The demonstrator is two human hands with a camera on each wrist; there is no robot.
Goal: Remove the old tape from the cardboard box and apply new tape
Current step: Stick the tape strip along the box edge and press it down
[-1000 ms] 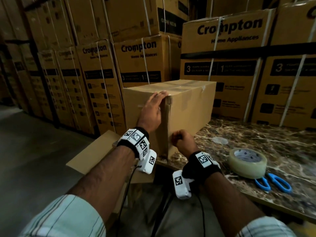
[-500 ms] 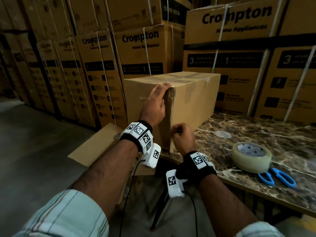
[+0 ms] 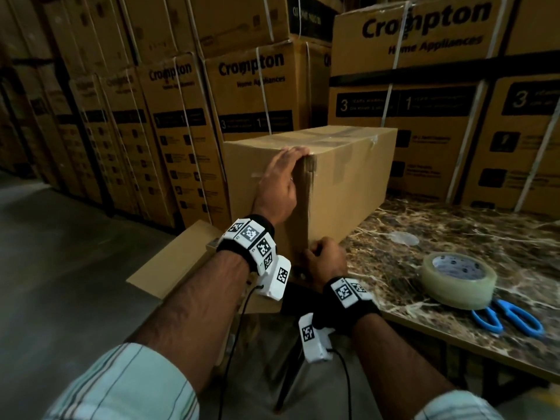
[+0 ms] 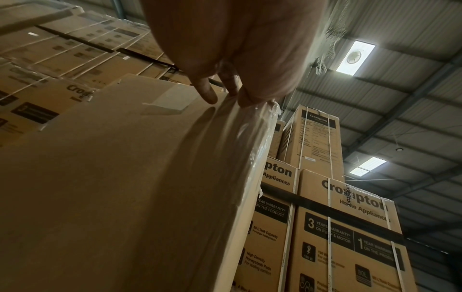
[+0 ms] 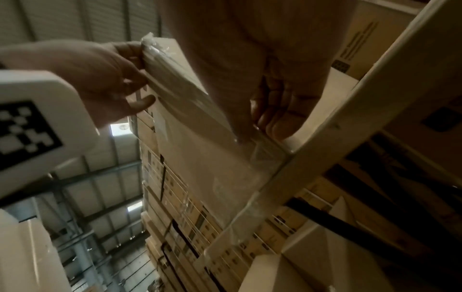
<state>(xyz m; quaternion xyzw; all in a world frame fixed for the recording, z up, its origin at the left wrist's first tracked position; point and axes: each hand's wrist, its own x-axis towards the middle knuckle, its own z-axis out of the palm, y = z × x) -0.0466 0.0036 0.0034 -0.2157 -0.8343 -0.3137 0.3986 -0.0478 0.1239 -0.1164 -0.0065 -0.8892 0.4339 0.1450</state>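
A plain cardboard box (image 3: 348,177) stands on the marble table (image 3: 424,225). Wrinkled clear old tape (image 3: 309,189) runs down its near vertical corner and shows glossy in the left wrist view (image 4: 240,138). My left hand (image 3: 281,177) lies flat on the near face beside that corner, its straight fingers (image 4: 207,92) reaching the top edge. My right hand (image 3: 321,256) is at the corner's lower end, fingers curled, thumb and fingertips (image 5: 275,118) pinching the tape (image 5: 200,118) there. A new roll of clear tape (image 3: 457,280) lies on the table to the right.
Blue-handled scissors (image 3: 509,316) lie just in front of the roll, near the table's front edge. A flattened cardboard sheet (image 3: 169,265) sticks out left of the table. Tall stacks of printed cartons (image 3: 251,86) wall in the back. A tripod leg (image 3: 291,377) stands below.
Both hands keep their places on the box's corner. Only the head view has shifted a little.
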